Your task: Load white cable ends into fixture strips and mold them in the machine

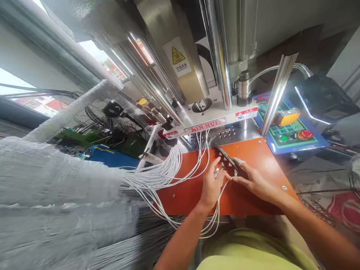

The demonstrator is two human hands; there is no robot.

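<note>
My left hand (pixel 212 185) is closed around several white cables whose ends carry small metal connectors with green parts (pixel 222 165). Over the orange work plate (pixel 185 198), a dark metal bar (pixel 227 156) with small pale pieces along its edge lies slanted. My right hand (pixel 260 183) grips the near end of this bar, a whitish covering on one fingertip. Between the two hands, a connector with a green part (pixel 235 173) sits at the bar's end, the fingertips of both hands close to it. Exact finger contact there is too small to make out.
A press with a MIN-HUI label (pixel 208 124) stands ahead, white cables running under it. On the left hangs a thick bundle of white cables (pixel 157 174) beside a plastic-wrapped mass (pixel 56 202). At right is a control panel with a red stop button (pixel 306 135) and metal post (pixel 278 93).
</note>
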